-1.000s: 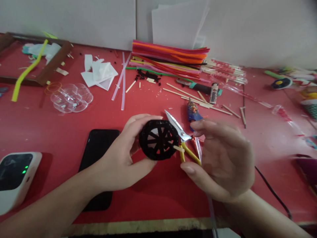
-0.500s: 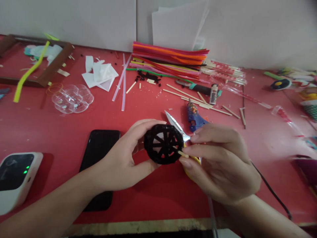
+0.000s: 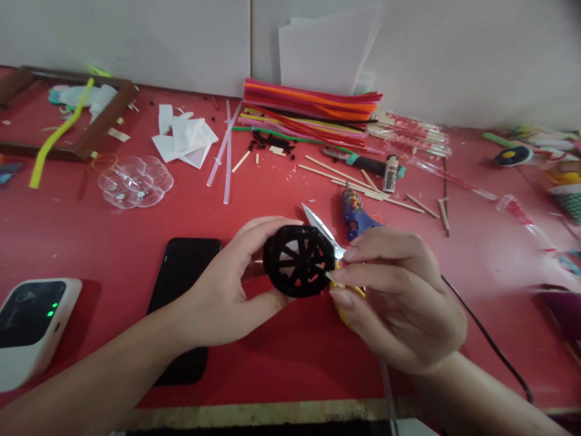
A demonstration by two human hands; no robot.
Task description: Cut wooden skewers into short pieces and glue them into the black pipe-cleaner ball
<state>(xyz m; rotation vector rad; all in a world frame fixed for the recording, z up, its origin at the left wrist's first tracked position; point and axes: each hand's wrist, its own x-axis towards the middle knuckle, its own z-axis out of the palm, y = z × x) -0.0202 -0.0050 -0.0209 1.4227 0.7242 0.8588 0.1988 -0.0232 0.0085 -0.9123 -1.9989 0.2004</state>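
My left hand [image 3: 236, 290] grips a black spoked wheel [image 3: 301, 261] between thumb and fingers, its open face turned up toward me. A short pale wooden stick [image 3: 334, 280] is pinched in my right hand [image 3: 399, 297]. The far end of the stick meets the wheel's right rim; how deep it goes in I cannot tell. Under the hands lie scissors [image 3: 320, 227], blades pointing away, their yellow handles partly covered by my right hand. Just beyond that hand sits a blue glue gun [image 3: 356, 212].
A black phone [image 3: 181, 272] and a white device [image 3: 40, 327] lie to the left. Pipe cleaners [image 3: 308, 100], wooden sticks [image 3: 354, 181], cutting pliers [image 3: 367, 162], a lighter [image 3: 391, 172] and a clear plastic palette [image 3: 136, 181] are farther back. A dark cable [image 3: 485, 333] runs at the right.
My right hand has shifted slightly left, closer to the wheel, and less of the stick shows outside the rim. The left hand still holds the wheel.
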